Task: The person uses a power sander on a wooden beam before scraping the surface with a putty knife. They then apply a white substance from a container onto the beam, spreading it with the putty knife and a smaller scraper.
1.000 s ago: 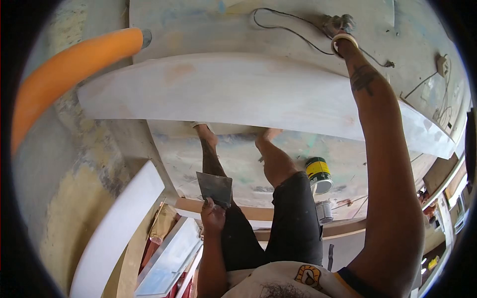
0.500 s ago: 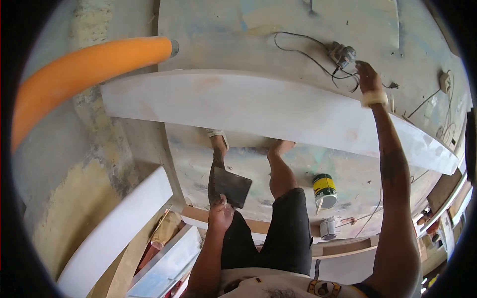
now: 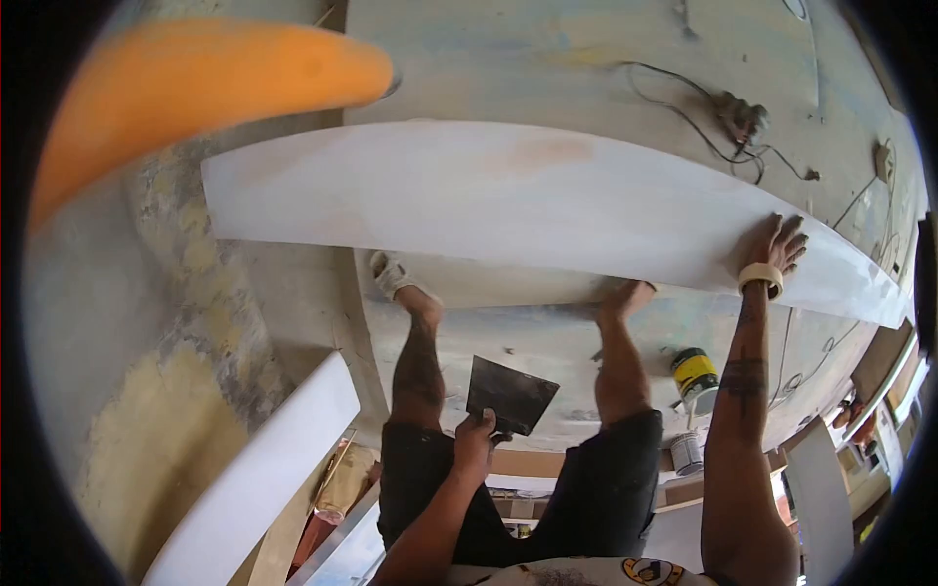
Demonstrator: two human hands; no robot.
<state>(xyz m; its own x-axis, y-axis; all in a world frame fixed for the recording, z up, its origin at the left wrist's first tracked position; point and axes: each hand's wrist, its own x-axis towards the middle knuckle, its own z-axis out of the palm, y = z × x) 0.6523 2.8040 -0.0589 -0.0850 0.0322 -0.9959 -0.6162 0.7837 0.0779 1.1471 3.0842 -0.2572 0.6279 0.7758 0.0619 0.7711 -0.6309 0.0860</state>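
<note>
My left hand is closed on one edge of a dark, flat rectangular plate, held out in front of my legs. My right hand, a pale band at its wrist, lies with fingers spread over the right part of a long white curved panel. Faint pinkish patches mark the panel's pale surface. It stretches across the view just beyond my feet.
An orange curved tube looms at upper left. A corded power tool lies beyond the panel. Near my right leg stand a yellow-and-black can and a grey can. Another white curved piece leans at lower left.
My right hand has come back from near the power tool onto the panel. My left hand has moved right with the plate. My legs are wider apart, and the view has shifted.
</note>
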